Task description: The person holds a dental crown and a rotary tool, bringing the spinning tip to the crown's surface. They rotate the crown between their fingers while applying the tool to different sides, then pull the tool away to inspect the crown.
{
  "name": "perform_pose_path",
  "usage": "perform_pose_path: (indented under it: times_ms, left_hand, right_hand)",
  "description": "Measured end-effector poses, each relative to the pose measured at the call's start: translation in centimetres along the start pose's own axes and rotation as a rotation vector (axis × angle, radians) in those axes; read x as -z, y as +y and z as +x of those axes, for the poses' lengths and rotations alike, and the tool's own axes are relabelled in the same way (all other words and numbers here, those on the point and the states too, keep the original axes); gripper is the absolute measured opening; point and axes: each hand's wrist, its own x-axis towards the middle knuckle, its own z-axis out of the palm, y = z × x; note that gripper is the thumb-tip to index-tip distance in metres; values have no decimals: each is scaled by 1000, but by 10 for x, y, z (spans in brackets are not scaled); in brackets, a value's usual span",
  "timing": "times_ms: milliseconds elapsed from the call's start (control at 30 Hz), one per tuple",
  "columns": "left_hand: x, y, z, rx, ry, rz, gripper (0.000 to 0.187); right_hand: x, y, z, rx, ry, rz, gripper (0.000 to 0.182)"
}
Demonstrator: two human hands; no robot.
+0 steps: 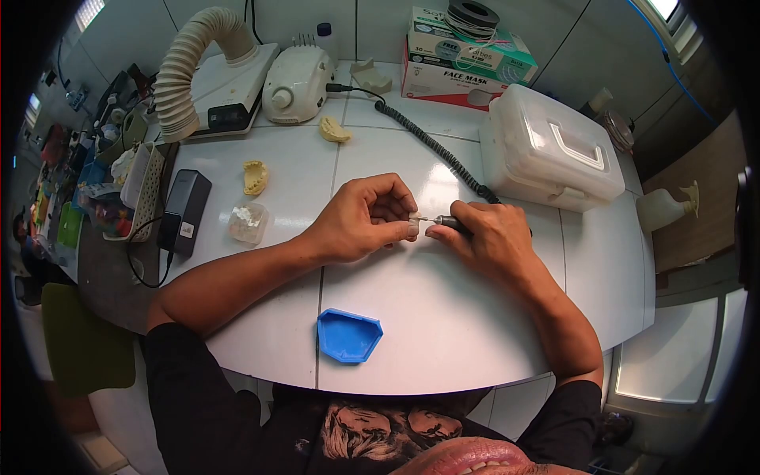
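My right hand (500, 240) is closed round a dark rotary handpiece (451, 222), its thin metal bit pointing left. In my left hand (358, 220), thumb and fingers pinch a small pale piece (413, 223), mostly hidden by the fingertips; its exact kind I cannot make out. The bit's tip is at or very close to this piece. A black coiled cord (431, 144) runs from the handpiece to a white control unit (294, 85) at the back. Nearer my body lies a blue angular tray (349, 336).
Two yellowish dental casts (255, 178) and a small clear box (248, 224) lie to the left. Behind them stand a black device (185, 214) and a ribbed hose (176, 87). At the back right are face mask boxes (451, 75) and a white case (546, 150).
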Motion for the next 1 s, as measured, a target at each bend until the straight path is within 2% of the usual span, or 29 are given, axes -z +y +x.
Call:
perform_pose_path:
  times_ms: [1000]
  left_hand:
    - [3, -6, 0, -60, -12, 42, 25]
  right_hand:
    - [-1, 2, -1, -32, 0, 4, 55]
